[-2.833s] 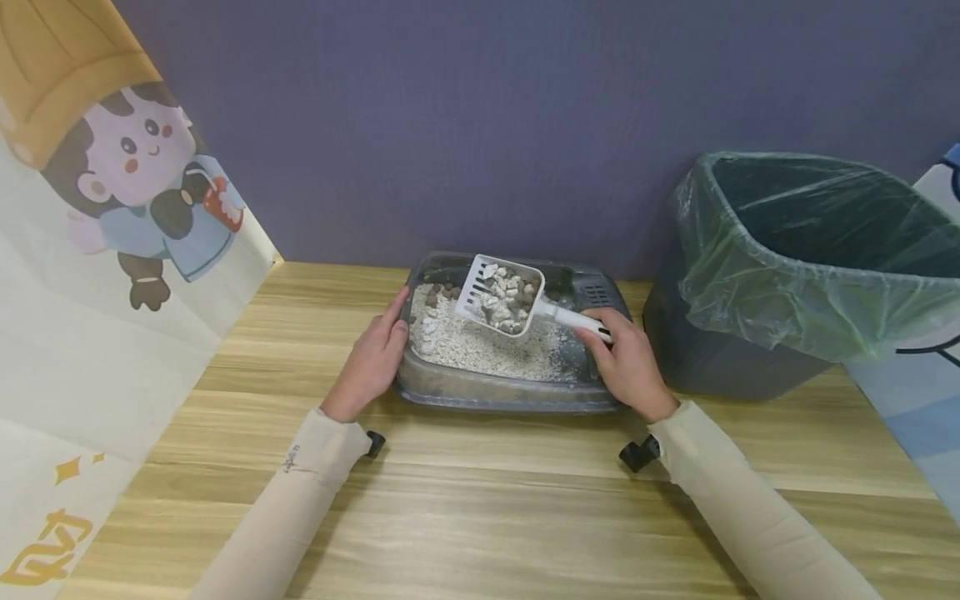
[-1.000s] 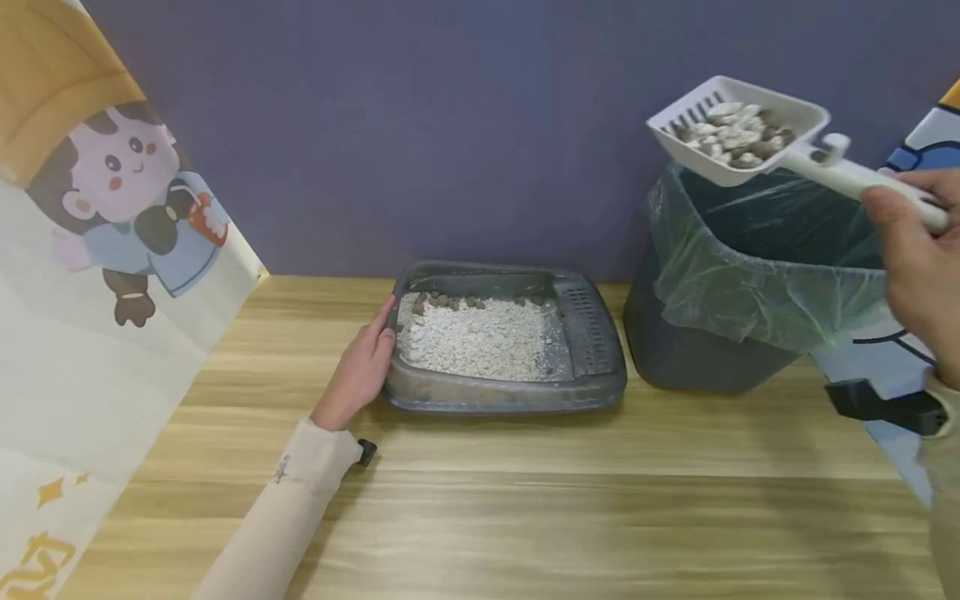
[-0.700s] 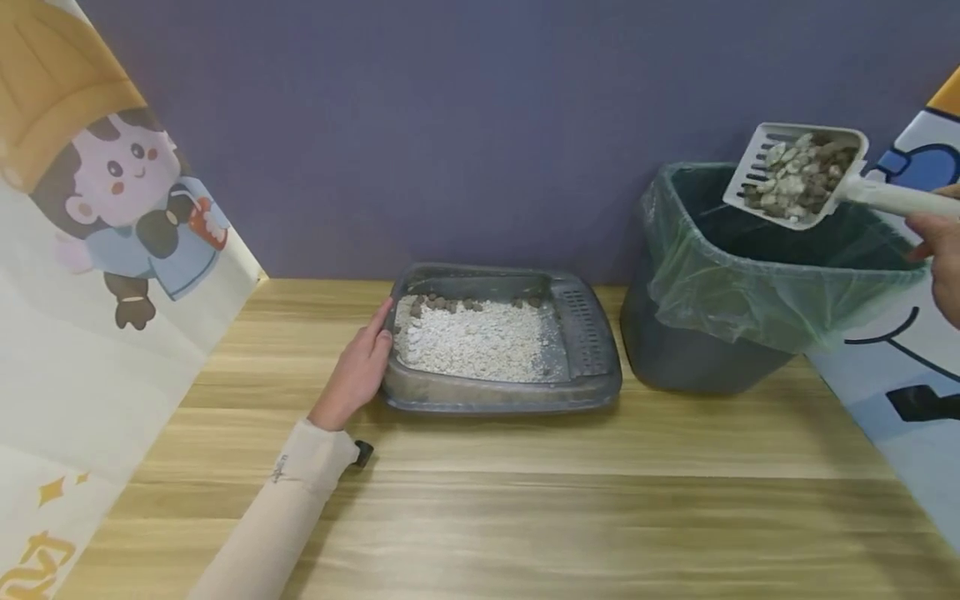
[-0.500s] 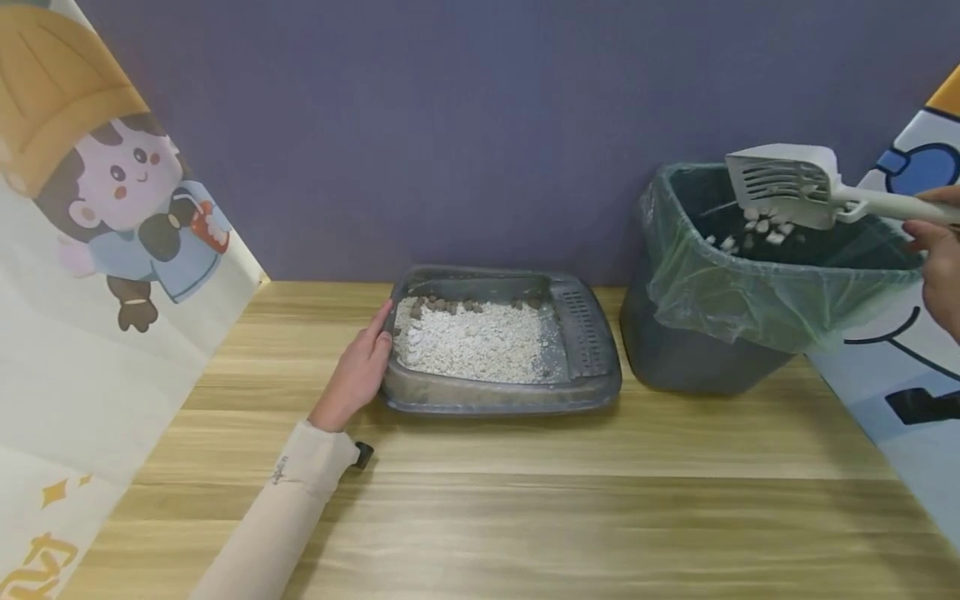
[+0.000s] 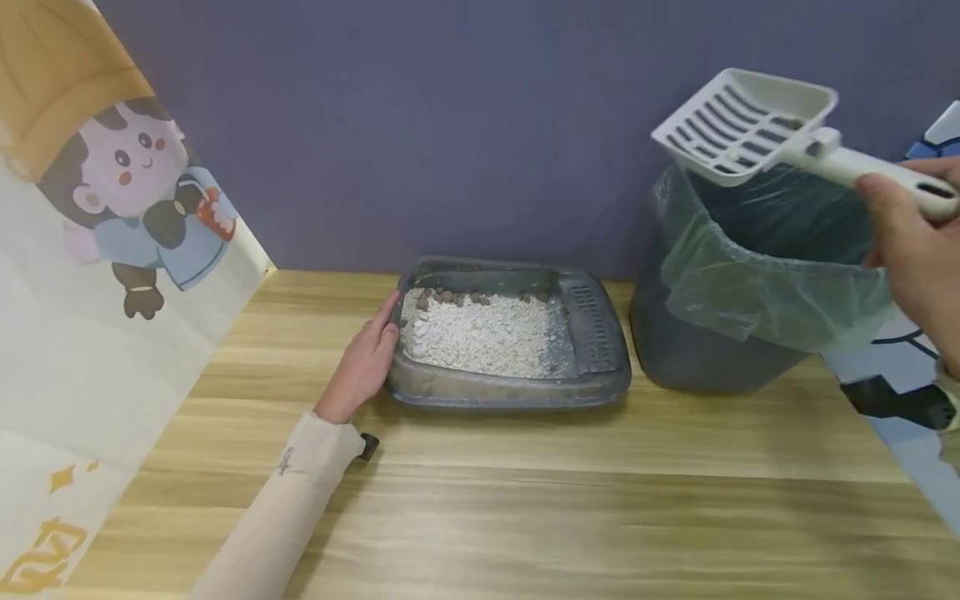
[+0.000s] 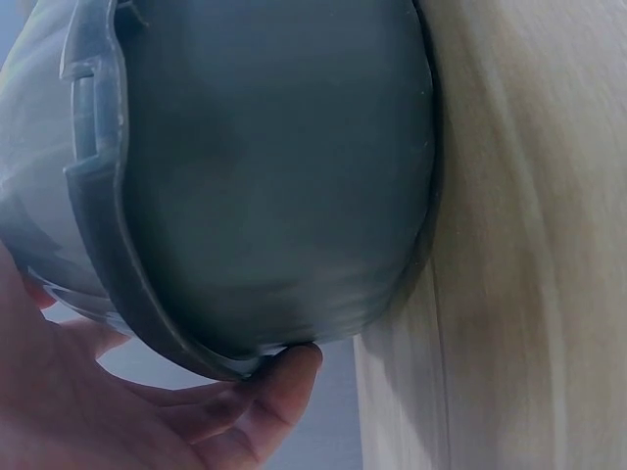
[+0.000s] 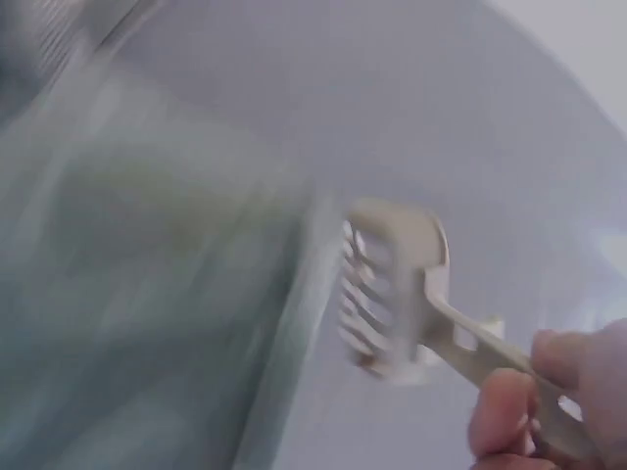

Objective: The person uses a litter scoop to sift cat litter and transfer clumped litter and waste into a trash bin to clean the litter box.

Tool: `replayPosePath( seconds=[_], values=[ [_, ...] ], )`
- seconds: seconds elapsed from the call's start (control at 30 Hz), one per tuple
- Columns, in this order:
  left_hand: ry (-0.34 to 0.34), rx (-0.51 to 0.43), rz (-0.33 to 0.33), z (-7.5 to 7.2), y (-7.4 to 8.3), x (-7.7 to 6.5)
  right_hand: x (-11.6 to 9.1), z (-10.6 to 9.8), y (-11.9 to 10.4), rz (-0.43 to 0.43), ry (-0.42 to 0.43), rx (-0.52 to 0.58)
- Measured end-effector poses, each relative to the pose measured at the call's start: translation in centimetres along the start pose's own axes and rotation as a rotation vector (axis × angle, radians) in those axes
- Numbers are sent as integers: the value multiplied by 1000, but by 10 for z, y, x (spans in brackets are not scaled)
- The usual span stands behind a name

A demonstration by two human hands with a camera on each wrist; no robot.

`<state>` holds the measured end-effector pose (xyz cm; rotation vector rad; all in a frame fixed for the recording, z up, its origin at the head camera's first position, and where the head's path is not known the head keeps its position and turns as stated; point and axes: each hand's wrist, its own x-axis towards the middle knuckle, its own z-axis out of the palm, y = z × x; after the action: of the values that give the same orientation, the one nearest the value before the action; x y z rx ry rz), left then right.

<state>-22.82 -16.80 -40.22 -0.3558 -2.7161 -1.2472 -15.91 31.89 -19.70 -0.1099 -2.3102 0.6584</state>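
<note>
In the head view my right hand [image 5: 918,258] holds a white slotted litter scoop [image 5: 847,164] by its handle, raised above the lined bin. Only a small brown bit lies in the scoop's back corner. The grey litter box [image 5: 510,393] stands on the table, with pale litter [image 5: 487,337] in it and brown lumps [image 5: 450,297] along the far side. At the box's left end, my left hand [image 5: 360,367] grips the rim, fingers curled at its edge in the left wrist view. The right wrist view is blurred, but the scoop shows in the fingers there.
A dark grey bin [image 5: 705,358] stands right of the litter box, its mouth covered by a thin green bag [image 5: 780,304] folded over the rim. Behind both is a purple wall [image 5: 450,150]. A printed cartoon panel [image 5: 45,317] borders the wooden table [image 5: 525,517] at left.
My right hand carried the loaded scoop from the litter box to the bin, tipped the clumps into it, then turned the scoop upright and raised it leftward. My left hand stayed at the box.
</note>
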Motion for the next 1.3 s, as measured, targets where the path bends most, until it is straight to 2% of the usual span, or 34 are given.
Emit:
replayPosePath(
  seconds=[0.07,0.2,0.23,0.3,0.43,0.6,0.77,0.87,1.07,1.3],
  values=[
    [5,2,2,-1,0,1,-7,10,-28,-119,-58,-52],
    [11,8,4,0,-2,2,-19,42,-72,-385,-297,-197],
    [11,7,4,0,-2,3,-21,55,-78,-447,-351,-195],
    [10,12,7,0,-2,4,-22,78,-86,-484,-486,-201],
    [10,8,14,2,-2,5,-16,123,-88,-456,-681,-223],
    [15,1,14,1,-1,5,-2,164,-79,-360,-843,-235],
    [10,6,19,-2,-2,4,10,186,-68,-289,-1039,-233],
    [9,11,18,-4,-2,4,13,193,-58,-284,-1147,-243],
    [11,27,18,-5,-1,4,1,221,-48,-304,-1253,-192],
    [-28,31,10,-8,1,6,-7,259,-67,-349,-1340,-159]
  ],
)
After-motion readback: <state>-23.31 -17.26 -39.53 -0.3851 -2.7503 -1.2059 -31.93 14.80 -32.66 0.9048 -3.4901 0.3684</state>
